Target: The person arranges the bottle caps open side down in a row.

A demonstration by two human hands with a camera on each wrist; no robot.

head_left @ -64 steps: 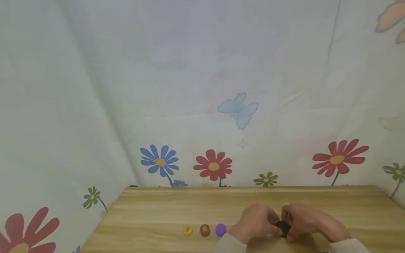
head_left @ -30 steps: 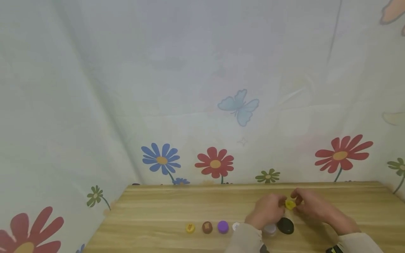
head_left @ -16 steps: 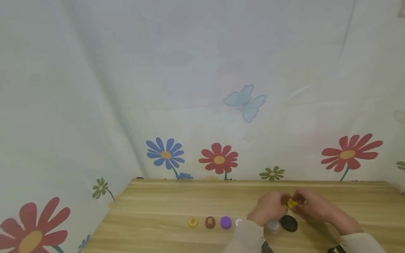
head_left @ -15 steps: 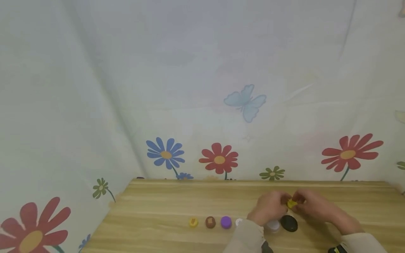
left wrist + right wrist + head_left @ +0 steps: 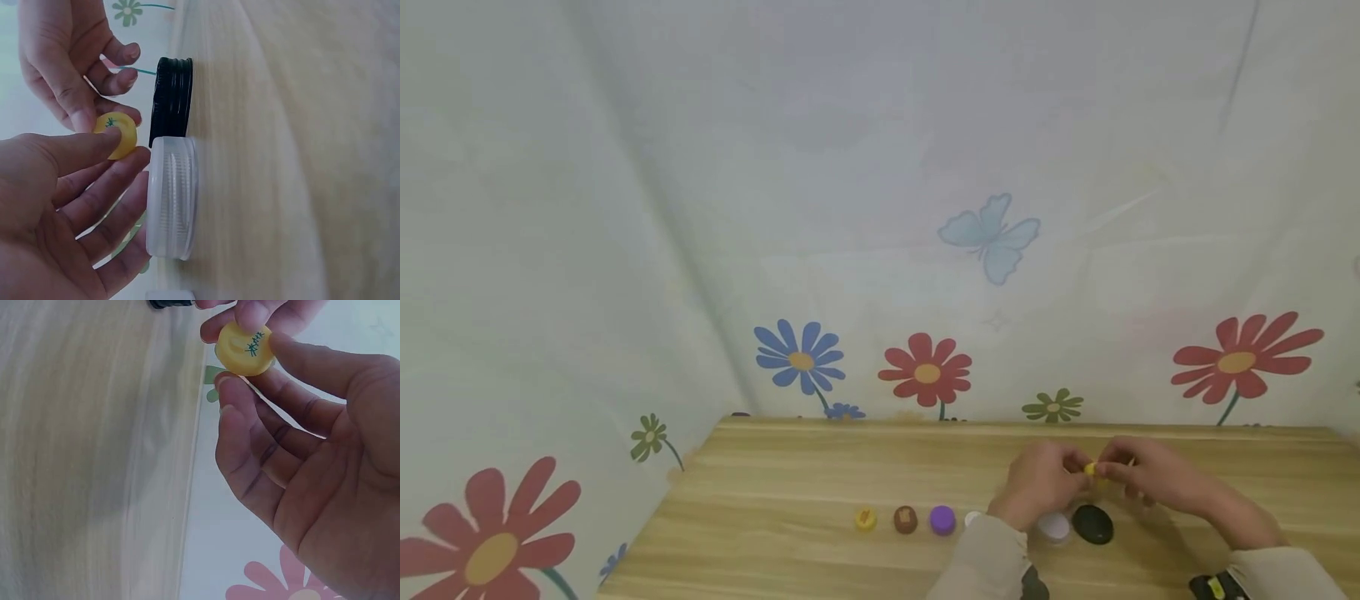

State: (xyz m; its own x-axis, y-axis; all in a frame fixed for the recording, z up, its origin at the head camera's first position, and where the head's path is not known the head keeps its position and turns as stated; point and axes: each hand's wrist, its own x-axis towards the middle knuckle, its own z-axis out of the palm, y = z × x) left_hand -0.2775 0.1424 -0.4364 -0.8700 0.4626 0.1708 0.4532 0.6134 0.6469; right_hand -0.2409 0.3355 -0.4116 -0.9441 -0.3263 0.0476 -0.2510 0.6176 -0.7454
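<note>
Both hands meet at a small yellow bottle cap (image 5: 237,355) with green lettering, held above the table toward the back. My left hand (image 5: 1036,482) pinches it, thumb across its face and fingers behind, as the left wrist view shows. Thumb and fingertips of my right hand (image 5: 1161,477) pinch the opposite edge, with the other fingers loosely bent. Just nearer than the hands, a black ridged lid (image 5: 1093,524) lies on the table. Beside it is a translucent white lid (image 5: 169,200) with a ribbed side, close under the left fingers.
Left of the lids runs a row on the wooden table (image 5: 760,483): a yellow cap (image 5: 866,518), a brown cap (image 5: 905,519), a purple cap (image 5: 942,520) and a white cap (image 5: 972,517) partly behind the left sleeve. A flower-printed cloth (image 5: 850,208) rises behind the table.
The hands have let go of the black lid, which now lies beside the translucent one. They moved back to the yellow cap, took hold of it and turned it between their fingers.
</note>
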